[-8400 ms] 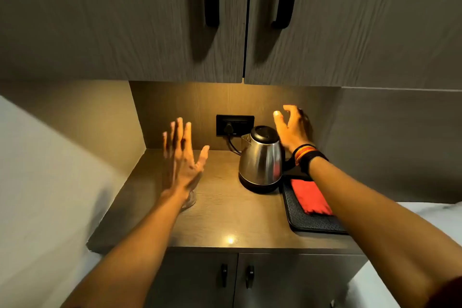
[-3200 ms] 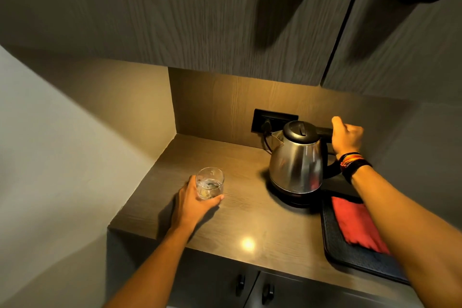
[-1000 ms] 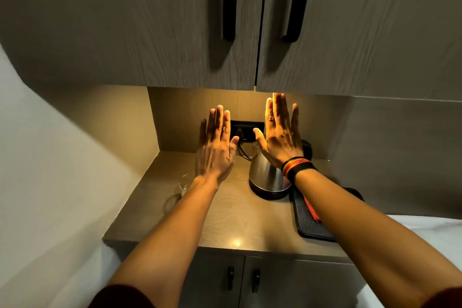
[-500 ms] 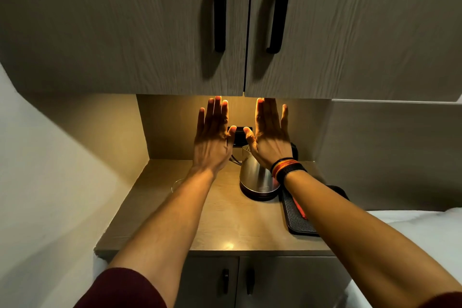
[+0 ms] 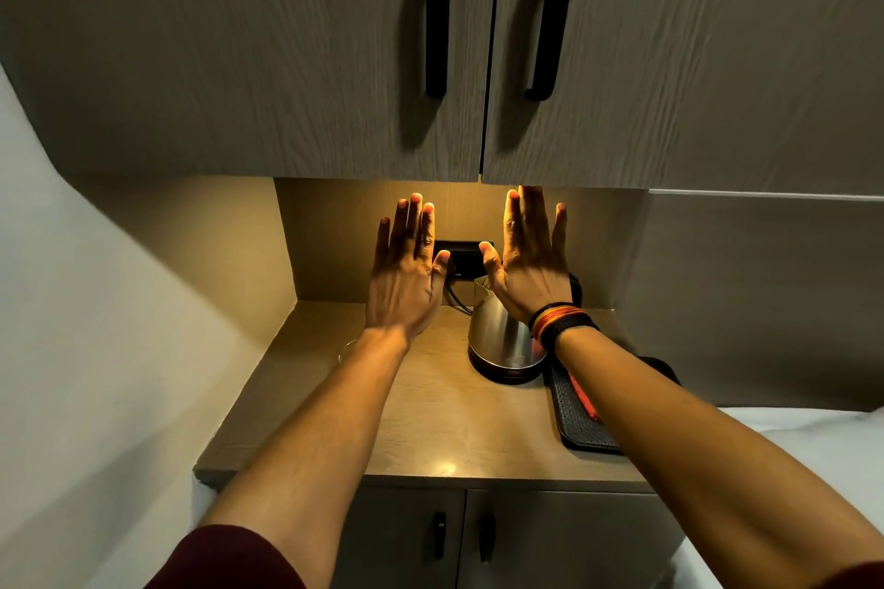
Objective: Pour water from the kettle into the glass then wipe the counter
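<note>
The steel kettle (image 5: 500,335) stands on its black base at the back of the wooden counter (image 5: 445,426), its lid hidden behind my right hand (image 5: 528,263). That hand is raised flat above the kettle, fingers spread, holding nothing. My left hand (image 5: 406,273) is raised the same way, empty, left of the kettle. Only the rim of the glass (image 5: 345,348) shows, on the counter beside my left forearm. A red cloth (image 5: 583,399) lies on the black tray (image 5: 581,426) right of the kettle, mostly hidden by my right arm.
Upper cabinet doors with black handles (image 5: 437,10) hang low over the counter. A black wall socket (image 5: 461,256) with the kettle's cord sits on the back wall. Lower cabinet doors (image 5: 406,536) are below the counter edge. A pale wall borders the left side.
Both hands let go of the glass and the kettle handle and rose, palms flat, in front of me. In the last second they stayed up and the view shifted slightly.
</note>
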Motion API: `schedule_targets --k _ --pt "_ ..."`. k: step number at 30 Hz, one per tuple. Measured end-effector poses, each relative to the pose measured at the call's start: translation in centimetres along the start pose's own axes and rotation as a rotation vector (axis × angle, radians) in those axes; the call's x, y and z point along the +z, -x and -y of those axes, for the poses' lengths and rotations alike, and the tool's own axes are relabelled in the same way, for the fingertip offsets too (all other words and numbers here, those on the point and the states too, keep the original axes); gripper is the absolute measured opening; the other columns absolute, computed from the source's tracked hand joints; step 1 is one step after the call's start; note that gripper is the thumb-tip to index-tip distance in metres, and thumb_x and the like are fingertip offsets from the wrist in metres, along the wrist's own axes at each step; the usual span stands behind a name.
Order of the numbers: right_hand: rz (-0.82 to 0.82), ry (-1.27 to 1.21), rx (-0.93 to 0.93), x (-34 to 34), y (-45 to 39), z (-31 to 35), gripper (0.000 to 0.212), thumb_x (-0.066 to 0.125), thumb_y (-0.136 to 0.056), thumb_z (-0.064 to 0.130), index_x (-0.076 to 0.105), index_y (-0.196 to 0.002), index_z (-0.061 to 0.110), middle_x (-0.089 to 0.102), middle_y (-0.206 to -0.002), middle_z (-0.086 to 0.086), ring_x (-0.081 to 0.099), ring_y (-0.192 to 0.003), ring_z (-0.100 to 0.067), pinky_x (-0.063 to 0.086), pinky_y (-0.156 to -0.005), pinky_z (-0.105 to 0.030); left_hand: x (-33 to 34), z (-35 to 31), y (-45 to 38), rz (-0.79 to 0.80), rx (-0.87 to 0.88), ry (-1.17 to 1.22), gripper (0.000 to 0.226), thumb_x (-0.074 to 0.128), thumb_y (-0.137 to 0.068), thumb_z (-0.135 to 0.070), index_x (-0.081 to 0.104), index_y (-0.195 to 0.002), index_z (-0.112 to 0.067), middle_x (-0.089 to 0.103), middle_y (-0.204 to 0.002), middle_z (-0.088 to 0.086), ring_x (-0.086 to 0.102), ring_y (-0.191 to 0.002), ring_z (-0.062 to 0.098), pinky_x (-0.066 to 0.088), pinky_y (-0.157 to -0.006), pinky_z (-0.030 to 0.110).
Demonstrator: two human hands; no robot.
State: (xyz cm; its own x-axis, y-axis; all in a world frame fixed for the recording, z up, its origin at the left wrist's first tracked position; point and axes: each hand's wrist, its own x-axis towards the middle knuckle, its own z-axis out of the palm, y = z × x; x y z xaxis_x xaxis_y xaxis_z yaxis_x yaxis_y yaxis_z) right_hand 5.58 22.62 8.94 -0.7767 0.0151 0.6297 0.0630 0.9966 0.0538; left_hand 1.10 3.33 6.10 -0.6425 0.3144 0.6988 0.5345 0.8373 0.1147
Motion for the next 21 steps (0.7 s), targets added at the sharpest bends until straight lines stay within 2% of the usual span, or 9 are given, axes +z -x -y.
schedule_targets --k 5,9,11,13,14,15,17,19,21 --pt "-0.011 -0.069 0.011 0.4 0.1 -0.9 0.081 0.032 -0.101 0.055 0.004 -0.159 0.005 -0.006 -0.168 -0.016 -0.007 -0.155 -0.03 -0.003 -0.124 -0.057 0.5 0.8 0.9 0.013 -0.035 -0.004 0.068 0.006 -0.106 -0.052 -0.005 -0.163 -0.016 -0.011 -0.172 0.004 -0.008 -0.16 0.022 -0.003 -0.13 0.04" --pt "-0.054 -0.218 0.113 1.5 1.0 -2.5 0.077 0.045 -0.1 0.047 0.014 -0.159 0.009 0.002 -0.169 -0.014 0.0 -0.156 -0.028 -0.004 -0.125 -0.049 0.9 2.0 2.1 0.058 -0.099 0.014 0.071 0.026 -0.106 -0.049 0.006 -0.165 -0.016 -0.002 -0.173 0.006 -0.002 -0.161 0.024 0.0 -0.13 0.039" --pt "-0.069 -0.299 0.229 2.1 2.5 -4.1 0.067 0.051 -0.099 0.042 0.03 -0.154 0.011 0.02 -0.165 -0.014 0.022 -0.15 -0.032 0.021 -0.121 -0.05 1.1 3.2 3.5 0.091 -0.146 0.034 0.073 0.039 -0.103 -0.048 0.014 -0.164 -0.015 0.008 -0.173 0.009 0.007 -0.16 0.026 0.006 -0.13 0.041" --pt "-0.07 -0.315 0.32 3.1 4.7 -6.3 0.048 0.056 -0.096 0.035 0.051 -0.136 0.01 0.044 -0.145 -0.014 0.052 -0.123 -0.039 0.048 -0.096 -0.051 1.5 4.6 5.2 0.173 -0.231 0.036 0.081 0.047 -0.099 -0.053 0.016 -0.163 -0.014 0.013 -0.172 0.011 0.012 -0.16 0.028 0.009 -0.128 0.042" --pt "-0.049 -0.304 0.353 3.7 6.0 -7.4 0.036 0.058 -0.095 0.033 0.059 -0.123 0.01 0.052 -0.132 -0.014 0.059 -0.108 -0.041 0.052 -0.085 -0.049 1.8 5.4 6.1 0.234 -0.284 0.024 0.087 0.051 -0.096 -0.057 0.016 -0.163 -0.014 0.014 -0.172 0.012 0.013 -0.16 0.029 0.011 -0.129 0.043" --pt "-0.008 -0.294 0.387 4.4 7.5 -8.5 0.027 0.06 -0.094 0.031 0.063 -0.11 0.01 0.056 -0.12 -0.015 0.061 -0.1 -0.041 0.052 -0.078 -0.047 2.1 6.1 7.0 0.298 -0.346 0.013 0.096 0.055 -0.093 -0.062 0.014 -0.164 -0.013 0.013 -0.172 0.013 0.012 -0.16 0.03 0.013 -0.129 0.044" --pt "0.136 -0.273 0.463 5.7 10.3 -10.3 0.02 0.062 -0.092 0.031 0.066 -0.095 0.011 0.059 -0.108 -0.015 0.058 -0.101 -0.04 0.05 -0.078 -0.044 2.8 7.2 8.5 0.414 -0.491 0.034 0.114 0.067 -0.082 -0.068 0.01 -0.164 -0.012 0.01 -0.173 0.013 0.012 -0.16 0.032 0.018 -0.128 0.047" --pt "0.367 -0.223 0.55 7.1 12.6 -11.5 0.029 0.062 -0.091 0.039 0.067 -0.103 0.013 0.059 -0.115 -0.015 0.054 -0.112 -0.037 0.049 -0.086 -0.045 3.4 8.0 9.8 0.505 -0.613 0.079 0.128 0.077 -0.073 -0.067 0.008 -0.164 -0.011 0.011 -0.172 0.015 0.015 -0.158 0.035 0.024 -0.125 0.049" --pt "0.585 -0.16 0.601 8.3 14.2 -12.0 0.049 0.065 -0.087 0.049 0.063 -0.121 0.014 0.056 -0.128 -0.016 0.05 -0.121 -0.038 0.048 -0.095 -0.047 4.1 8.5 10.9 0.535 -0.688 0.11 0.132 0.084 -0.066 -0.064 0.013 -0.162 -0.01 0.023 -0.168 0.017 0.027 -0.154 0.038 0.033 -0.12 0.052"
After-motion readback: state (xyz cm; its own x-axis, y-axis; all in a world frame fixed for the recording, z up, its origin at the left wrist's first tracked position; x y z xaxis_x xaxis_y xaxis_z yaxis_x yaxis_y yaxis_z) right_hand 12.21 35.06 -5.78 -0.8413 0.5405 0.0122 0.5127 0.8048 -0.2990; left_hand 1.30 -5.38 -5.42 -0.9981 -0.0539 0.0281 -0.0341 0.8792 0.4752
